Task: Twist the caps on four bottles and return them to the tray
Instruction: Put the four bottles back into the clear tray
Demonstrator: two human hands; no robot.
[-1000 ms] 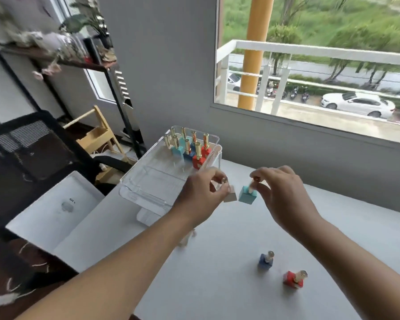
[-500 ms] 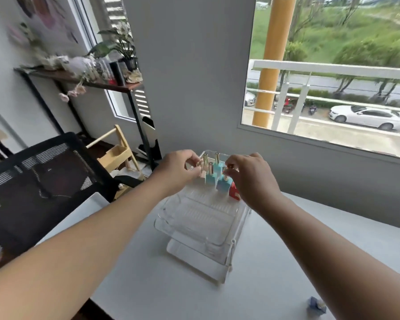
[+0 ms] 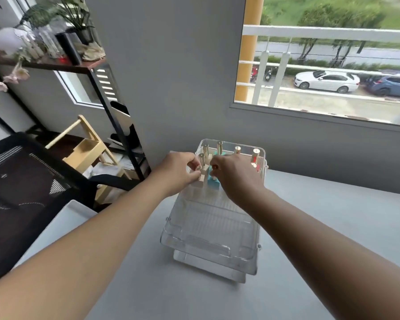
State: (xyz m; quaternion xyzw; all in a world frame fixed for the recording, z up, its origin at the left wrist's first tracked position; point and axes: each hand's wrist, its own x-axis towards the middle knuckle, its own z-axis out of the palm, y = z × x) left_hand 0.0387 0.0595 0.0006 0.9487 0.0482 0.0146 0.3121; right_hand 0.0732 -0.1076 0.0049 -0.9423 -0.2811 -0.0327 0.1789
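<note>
The two bottles you are handling are at the far end of the clear tray (image 3: 208, 245), side by side and just in front of the row of gold-capped bottles (image 3: 219, 147) already standing there. Your left hand (image 3: 178, 172) has its fingers curled, pinching the cap of the pale bottle (image 3: 201, 180). Your right hand (image 3: 233, 176) is curled the same way round the cap of the teal bottle (image 3: 213, 185). I cannot tell whether either base is down on the tray floor yet. The main risk, as I judge it, is crowding: your knuckles sit very near the standing bottles, the red bottle (image 3: 255, 159) on the right among them, and a sideways brush while you let go could topple one into its neighbours. Since you hold each bottle only by its cap, one not twisted fully home might work loose and drop the body. Letting go before a base sits flat would leave the bottle to tip. The two bottles nearly touch, so nudging one may shift the other. Each bottle's long axis runs close to vertical, cap pointing up into your fingers and square base down toward the tray, which rests on the grey table (image 3: 148, 285).
</note>
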